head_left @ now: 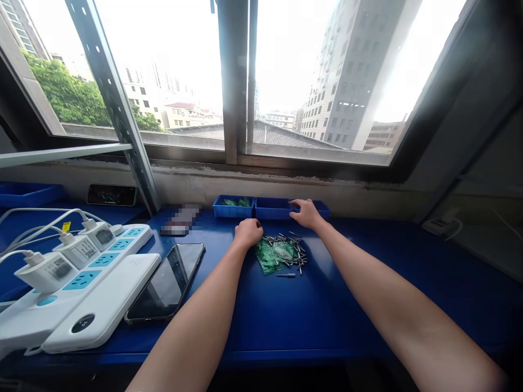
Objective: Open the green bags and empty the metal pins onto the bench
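On the blue table lies a pile of small silver metal pins [301,256], thin and rivet-like, beside and partly over green clear plastic packets [270,260]. One loose pin [286,275] sits just in front of the pile. My left hand [248,233] rests at the pile's back left edge, fingers curled in; what they hold, if anything, is hidden. Over the right part of a blue bin [274,209] reaches my right hand [306,213], thumb and forefinger bent but apart, with nothing clearly visible between them. A smaller blue bin [220,209] next to it holds green packets.
Left of my arm lie a black phone [167,283], a white power bank [106,302] and a white power strip [141,237] with plugged chargers and cables. A metal shelf post [118,109] rises at the left. A windowed wall [196,185] bounds the table's back.
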The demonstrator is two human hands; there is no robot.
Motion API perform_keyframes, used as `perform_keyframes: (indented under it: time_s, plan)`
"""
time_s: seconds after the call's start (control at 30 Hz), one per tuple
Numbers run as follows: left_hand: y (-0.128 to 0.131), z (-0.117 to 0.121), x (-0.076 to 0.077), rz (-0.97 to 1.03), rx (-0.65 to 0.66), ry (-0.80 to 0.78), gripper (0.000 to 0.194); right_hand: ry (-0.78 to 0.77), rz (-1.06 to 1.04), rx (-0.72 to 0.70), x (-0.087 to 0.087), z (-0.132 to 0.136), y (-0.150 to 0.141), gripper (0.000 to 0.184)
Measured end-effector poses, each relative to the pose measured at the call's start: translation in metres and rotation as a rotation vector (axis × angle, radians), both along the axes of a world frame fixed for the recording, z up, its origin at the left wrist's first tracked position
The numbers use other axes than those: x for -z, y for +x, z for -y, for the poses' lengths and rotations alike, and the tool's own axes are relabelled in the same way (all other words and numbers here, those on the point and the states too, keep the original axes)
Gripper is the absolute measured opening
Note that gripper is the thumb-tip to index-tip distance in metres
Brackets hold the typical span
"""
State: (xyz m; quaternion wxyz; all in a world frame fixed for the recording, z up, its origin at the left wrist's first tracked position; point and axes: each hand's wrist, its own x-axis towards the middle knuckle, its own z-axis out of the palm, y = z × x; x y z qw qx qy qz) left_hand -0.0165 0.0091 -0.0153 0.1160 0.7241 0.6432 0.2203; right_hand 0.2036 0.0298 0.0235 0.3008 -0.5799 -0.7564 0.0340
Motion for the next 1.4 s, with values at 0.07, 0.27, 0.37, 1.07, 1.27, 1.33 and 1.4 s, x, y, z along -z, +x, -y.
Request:
perform_keyframes:
  time_s: [0.07, 0.27, 0.37, 1.07, 1.27, 1.33, 1.4]
  plan:
    - [0.001, 0.000, 0.001, -0.009, 0.008, -0.013, 0.028, -0.008, -0.001, -0.032, -0.004, -0.003, -0.007, 0.047]
    - [0.003, 0.002, 0.002, -0.044, 0.032, -0.019, 0.027, -0.030, -0.115, -0.234, -0.007, -0.011, -0.048, 0.044]
    - [0.003, 0.003, 0.002, -0.044, 0.034, -0.027, 0.027, -0.025, -0.133, -0.262, -0.006, -0.012, -0.054, 0.045]
    - [0.002, -0.003, 0.005, -0.027, 0.085, -0.048, 0.030, 0.008, -0.117, 0.357, 0.027, 0.002, 0.032, 0.080]
    - [-0.004, -0.008, 0.002, 0.027, 0.157, -0.092, 0.027, 0.073, -0.239, 0.131, 0.040, 0.023, -0.003, 0.038]
    - [-0.007, -0.008, 0.000, 0.064, 0.191, -0.105, 0.028, -0.005, -0.128, 0.009, 0.044, 0.025, -0.008, 0.022]
    - [-0.008, -0.006, -0.003, 0.090, 0.216, -0.107, 0.027, -0.071, -0.036, 0.000, 0.049, 0.025, -0.010, 0.018]
